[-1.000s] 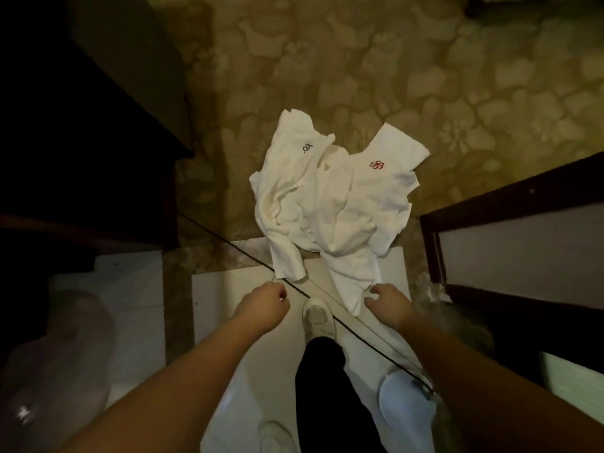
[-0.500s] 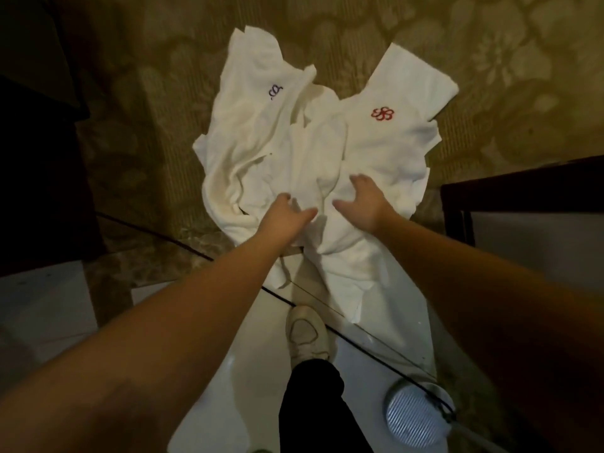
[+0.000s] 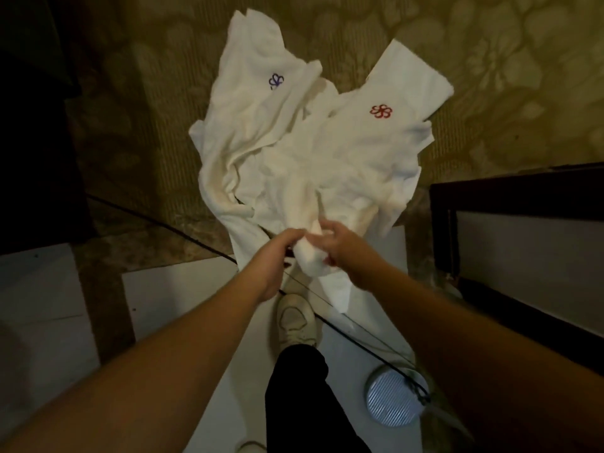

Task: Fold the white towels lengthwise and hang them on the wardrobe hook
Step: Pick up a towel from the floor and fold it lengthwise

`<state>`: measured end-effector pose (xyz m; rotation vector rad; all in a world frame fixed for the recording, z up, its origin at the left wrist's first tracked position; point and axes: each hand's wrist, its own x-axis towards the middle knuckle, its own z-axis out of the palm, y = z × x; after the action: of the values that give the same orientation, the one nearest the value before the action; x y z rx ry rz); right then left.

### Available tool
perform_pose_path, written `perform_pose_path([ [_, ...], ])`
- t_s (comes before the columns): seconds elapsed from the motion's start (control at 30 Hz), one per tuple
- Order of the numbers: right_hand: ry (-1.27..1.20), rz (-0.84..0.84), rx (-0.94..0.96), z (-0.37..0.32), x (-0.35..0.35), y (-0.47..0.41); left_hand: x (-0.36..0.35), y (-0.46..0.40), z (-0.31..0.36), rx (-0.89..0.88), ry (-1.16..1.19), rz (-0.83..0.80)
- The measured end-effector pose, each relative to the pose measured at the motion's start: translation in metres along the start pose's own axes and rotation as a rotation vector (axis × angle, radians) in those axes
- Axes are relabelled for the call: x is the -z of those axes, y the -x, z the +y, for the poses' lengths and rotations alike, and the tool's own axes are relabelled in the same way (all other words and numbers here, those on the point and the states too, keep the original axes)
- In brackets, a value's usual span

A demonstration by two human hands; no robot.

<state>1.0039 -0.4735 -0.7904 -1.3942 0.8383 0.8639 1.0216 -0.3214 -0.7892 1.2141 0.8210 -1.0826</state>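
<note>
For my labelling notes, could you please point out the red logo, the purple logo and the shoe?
red logo (image 3: 381,111), head view, centre of the emblem.
purple logo (image 3: 276,81), head view, its middle.
shoe (image 3: 296,317), head view, on the laces.

Bare forearms (image 3: 183,341), black trouser leg (image 3: 294,397), a scuffed white sneaker (image 3: 295,317).
</note>
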Motion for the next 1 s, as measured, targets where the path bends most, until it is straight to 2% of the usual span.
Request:
perform_pose_path([
  [0.07,-0.004,-0.079,0.01,0.001,-0.005,0.037,0.0,0.026,-0.008,-0.007,0.089,0.036],
  [0.17,0.041,-0.126,0.069,-0.01,-0.008,0.086,-0.002,0.07,-0.013,-0.054,0.089,0.057],
  [0.3,0.136,-0.103,0.151,-0.048,-0.012,0.14,0.007,0.138,0.001,-0.168,0.024,-0.037],
  [0.43,0.24,-0.054,0.381,-0.096,-0.032,0.197,0.017,0.215,0.017,-0.279,-0.146,-0.155],
  [0.57,0.444,-0.067,0.558,-0.129,-0.059,0.275,0.032,0.296,0.013,-0.421,-0.187,-0.149],
  [0.83,0.504,0.017,0.895,-0.106,-0.137,0.459,0.071,0.471,-0.039,-0.595,-0.124,-0.092],
  [1.0,0.725,0.048,1.028,-0.095,-0.183,0.573,0.089,0.587,-0.077,-0.744,-0.247,-0.009],
])
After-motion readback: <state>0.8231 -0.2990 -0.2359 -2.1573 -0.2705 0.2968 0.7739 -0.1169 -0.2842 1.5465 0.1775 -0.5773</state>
